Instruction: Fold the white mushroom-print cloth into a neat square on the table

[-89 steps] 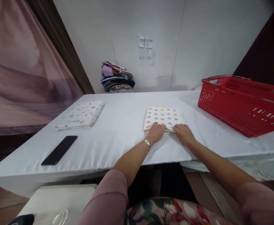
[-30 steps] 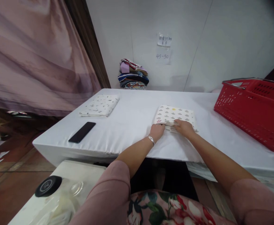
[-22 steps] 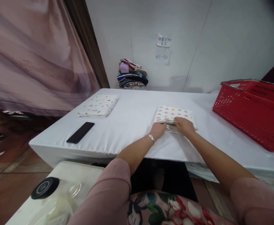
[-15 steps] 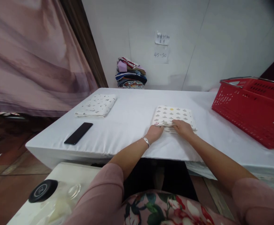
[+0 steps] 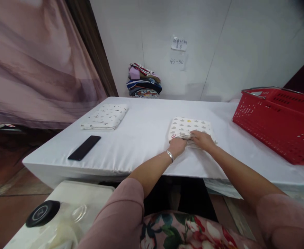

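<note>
A folded white cloth with grey cloud-like prints [image 5: 181,125] lies on the white-covered table [image 5: 146,117]. My left hand [image 5: 178,147], with a silver bracelet at the wrist, grips its near edge, fingertips tucked at the layers. To the right, my right hand [image 5: 202,140] is closed on the same near edge, fingers on top of the layers. Another folded white cloth with small dark prints [image 5: 106,116] rests at the table's left, and a black phone [image 5: 84,148] lies in front of it.
On the right stands a red plastic basket [image 5: 276,121] with metal handles. A pile of folded fabrics [image 5: 143,81] is behind the table by the wall. At the lower left a white surface [image 5: 71,193] carries a round black object [image 5: 43,213].
My left hand has moved to the right along the near edge of the cloth, closer to my right hand. The view has shifted slightly.
</note>
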`<action>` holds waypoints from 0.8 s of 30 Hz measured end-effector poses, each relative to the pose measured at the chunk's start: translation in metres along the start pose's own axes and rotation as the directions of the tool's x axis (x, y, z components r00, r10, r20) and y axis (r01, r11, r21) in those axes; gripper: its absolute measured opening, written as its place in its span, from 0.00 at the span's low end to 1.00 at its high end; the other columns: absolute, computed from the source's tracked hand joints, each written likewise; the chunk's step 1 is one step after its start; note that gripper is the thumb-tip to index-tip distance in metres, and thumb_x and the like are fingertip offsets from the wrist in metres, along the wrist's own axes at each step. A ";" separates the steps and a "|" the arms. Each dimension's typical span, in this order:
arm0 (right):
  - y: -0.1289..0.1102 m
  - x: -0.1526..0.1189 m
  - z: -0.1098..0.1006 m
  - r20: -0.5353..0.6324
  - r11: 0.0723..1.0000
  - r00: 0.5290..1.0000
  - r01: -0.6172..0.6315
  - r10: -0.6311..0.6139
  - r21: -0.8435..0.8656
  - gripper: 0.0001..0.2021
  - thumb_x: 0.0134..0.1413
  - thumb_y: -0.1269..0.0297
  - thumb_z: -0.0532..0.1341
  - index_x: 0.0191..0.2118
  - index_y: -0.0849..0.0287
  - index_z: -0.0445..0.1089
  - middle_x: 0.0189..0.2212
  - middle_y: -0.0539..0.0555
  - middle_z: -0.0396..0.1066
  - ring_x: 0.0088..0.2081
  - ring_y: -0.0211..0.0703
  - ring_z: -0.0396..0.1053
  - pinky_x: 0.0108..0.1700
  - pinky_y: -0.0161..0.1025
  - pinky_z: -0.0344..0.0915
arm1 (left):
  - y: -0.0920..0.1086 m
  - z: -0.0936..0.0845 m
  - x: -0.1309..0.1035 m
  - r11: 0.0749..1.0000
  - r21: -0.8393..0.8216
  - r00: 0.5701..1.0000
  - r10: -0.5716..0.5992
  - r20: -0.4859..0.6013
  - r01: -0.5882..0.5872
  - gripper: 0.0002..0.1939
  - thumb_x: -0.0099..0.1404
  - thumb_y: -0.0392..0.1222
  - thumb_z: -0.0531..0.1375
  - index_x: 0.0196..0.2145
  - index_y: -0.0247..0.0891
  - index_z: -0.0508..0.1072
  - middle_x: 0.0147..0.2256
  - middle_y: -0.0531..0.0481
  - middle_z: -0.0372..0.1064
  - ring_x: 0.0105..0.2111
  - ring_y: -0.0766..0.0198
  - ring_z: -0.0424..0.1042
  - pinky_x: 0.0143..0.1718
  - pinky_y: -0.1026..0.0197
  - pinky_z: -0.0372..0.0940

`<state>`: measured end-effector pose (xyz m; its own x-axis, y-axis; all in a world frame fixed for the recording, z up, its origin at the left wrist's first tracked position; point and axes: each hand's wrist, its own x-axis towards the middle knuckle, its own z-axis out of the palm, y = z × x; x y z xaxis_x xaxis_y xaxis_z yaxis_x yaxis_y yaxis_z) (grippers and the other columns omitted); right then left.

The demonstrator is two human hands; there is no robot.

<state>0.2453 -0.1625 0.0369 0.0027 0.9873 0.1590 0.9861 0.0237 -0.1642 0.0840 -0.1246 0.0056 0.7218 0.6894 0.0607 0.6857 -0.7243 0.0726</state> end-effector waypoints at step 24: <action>0.008 0.010 0.004 -0.015 0.999 0.999 0.041 -0.041 0.007 0.17 0.57 0.62 0.52 0.50 0.52 0.68 0.48 0.51 0.72 0.47 0.47 0.69 0.45 0.38 0.62 | -0.004 0.006 -0.019 0.993 -0.002 0.992 0.122 -0.031 -0.122 0.14 0.67 0.35 0.48 0.39 0.35 0.73 0.32 0.43 0.74 0.34 0.56 0.73 0.35 0.57 0.64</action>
<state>0.2530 -0.1519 0.0336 -0.0354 0.9830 0.1802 0.9842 0.0656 -0.1645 0.0684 -0.1345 -0.0014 0.7968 0.5960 0.0995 0.5923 -0.8030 0.0663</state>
